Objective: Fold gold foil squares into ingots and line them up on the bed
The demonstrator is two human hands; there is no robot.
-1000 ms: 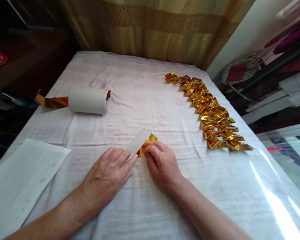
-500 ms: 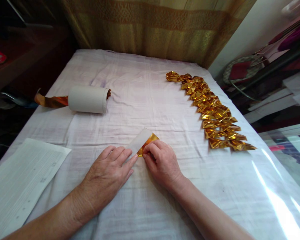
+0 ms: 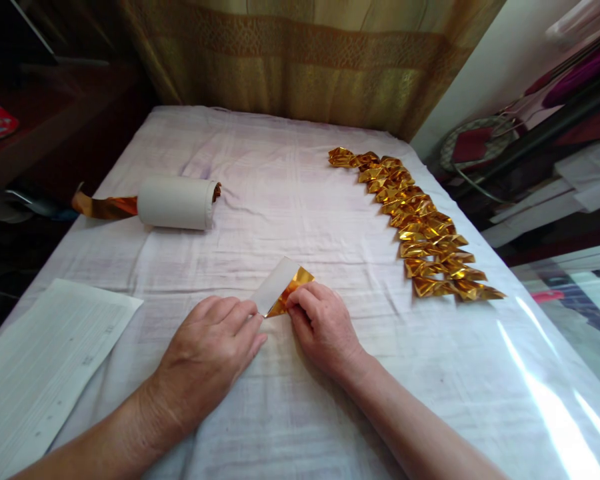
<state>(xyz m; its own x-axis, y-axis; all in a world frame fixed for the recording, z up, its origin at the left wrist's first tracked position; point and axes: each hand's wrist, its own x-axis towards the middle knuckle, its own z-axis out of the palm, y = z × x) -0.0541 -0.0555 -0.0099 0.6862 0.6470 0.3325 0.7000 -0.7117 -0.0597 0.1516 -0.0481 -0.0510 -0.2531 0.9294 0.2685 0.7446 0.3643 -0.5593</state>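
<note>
A patterned gold curtain (image 3: 305, 73) behind a cloth-covered tabletop (image 3: 280, 193) and a pale wall (image 3: 480, 77) suggested a home room.

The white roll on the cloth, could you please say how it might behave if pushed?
The roll would probably roll, being round and on its side. Creases in the cloth might slow it. The gold strip at its left end looks thin and curved, so it would likely flex.
</note>
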